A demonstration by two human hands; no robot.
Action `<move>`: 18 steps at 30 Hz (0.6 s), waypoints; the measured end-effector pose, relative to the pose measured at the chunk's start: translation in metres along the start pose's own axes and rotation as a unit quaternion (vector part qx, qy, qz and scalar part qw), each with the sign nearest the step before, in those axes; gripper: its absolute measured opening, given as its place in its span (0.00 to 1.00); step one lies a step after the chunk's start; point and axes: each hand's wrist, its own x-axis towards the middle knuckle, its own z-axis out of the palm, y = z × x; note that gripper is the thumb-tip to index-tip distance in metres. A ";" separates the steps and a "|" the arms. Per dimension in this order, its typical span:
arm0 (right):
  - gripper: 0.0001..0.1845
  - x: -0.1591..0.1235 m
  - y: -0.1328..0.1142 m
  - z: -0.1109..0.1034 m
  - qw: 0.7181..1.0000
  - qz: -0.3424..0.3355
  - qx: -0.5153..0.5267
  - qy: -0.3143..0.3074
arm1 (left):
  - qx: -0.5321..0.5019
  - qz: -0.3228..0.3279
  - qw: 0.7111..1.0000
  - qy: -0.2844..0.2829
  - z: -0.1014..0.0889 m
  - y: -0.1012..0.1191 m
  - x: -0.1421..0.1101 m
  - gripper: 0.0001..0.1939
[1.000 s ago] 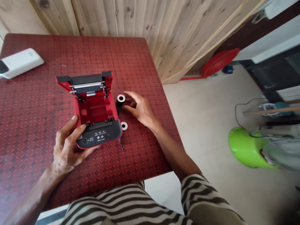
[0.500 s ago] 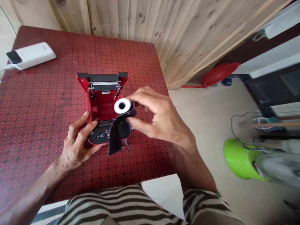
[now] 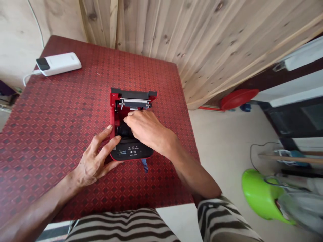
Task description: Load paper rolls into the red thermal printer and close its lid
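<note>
A small red and black printer (image 3: 132, 151) stands on the table with its lid (image 3: 135, 95) raised. My left hand (image 3: 94, 158) grips the printer's left side, with fingertips on the rim and the thumb low at the front. My right hand (image 3: 151, 129) reaches into the red compartment, its fingers curled over a black paper roll (image 3: 123, 130). Only a dark part of that roll shows; the rest is hidden by the hand. A short blue patterned strip (image 3: 144, 165) pokes out under the front of the printer.
A white power bank (image 3: 62, 64) with a cable lies at the table's far left corner. The red patterned table (image 3: 83, 104) meets a wooden plank wall (image 3: 161, 30). On the floor to the right are a green bucket (image 3: 257, 191) and a red basin (image 3: 239, 99).
My right hand has carried the black roll, its white core showing earlier, from above the printer's right side down into the compartment. My left hand keeps its hold. The view has shifted.
</note>
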 end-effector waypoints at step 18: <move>0.12 -0.056 0.001 0.023 0.951 -0.095 0.168 0.240 | 0.064 0.036 0.997 0.032 -0.046 -0.008 0.078 0.47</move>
